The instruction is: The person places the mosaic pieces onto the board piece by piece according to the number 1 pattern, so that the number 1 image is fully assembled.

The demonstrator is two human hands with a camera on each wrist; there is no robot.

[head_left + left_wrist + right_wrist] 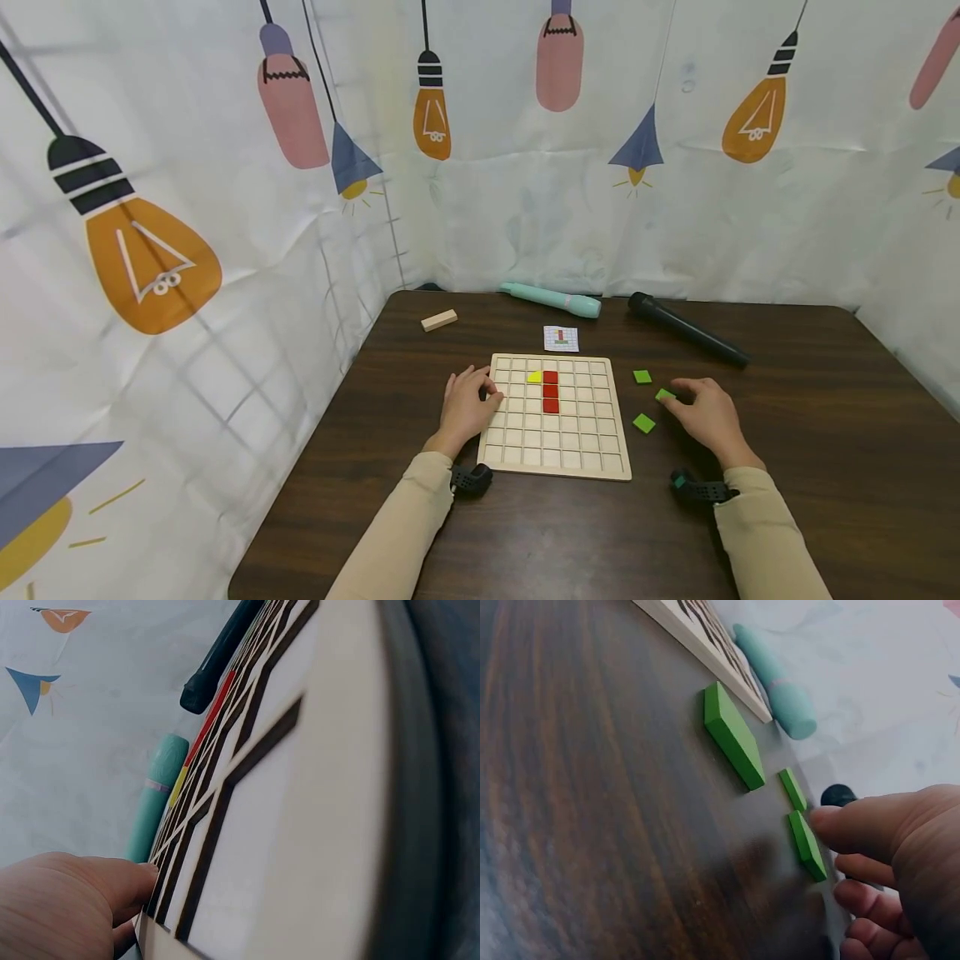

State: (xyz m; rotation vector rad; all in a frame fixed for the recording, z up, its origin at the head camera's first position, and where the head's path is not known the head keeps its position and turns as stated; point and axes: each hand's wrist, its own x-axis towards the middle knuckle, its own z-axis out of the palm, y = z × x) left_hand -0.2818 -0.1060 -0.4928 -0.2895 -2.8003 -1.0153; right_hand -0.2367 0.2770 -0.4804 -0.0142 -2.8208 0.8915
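Observation:
A square wooden grid board (pixel 517 450) lies on the dark table, with three red tiles (pixel 551 392) in a column and a yellow piece (pixel 534 377) beside the top one. At the board's left edge, my left hand (pixel 467 407) grips the rim, its thumb (pixel 139 881) on the upper side. To the right of the board, my right hand (pixel 708 417) has thumb and forefinger at a green tile (pixel 664 394), pinching its near end low over the table. Two more green tiles lie close by, one nearer the far side (pixel 642 377) and one nearer me (pixel 643 423).
Behind the board lies a small printed card (pixel 561 338) with a coloured grid pattern. A mint-green tube-shaped object (pixel 555 298) and a black microphone-like stick (pixel 686 329) lie toward the back. One plain wooden block (pixel 438 320) is at the back left. Patterned curtains (pixel 510 208) border the table.

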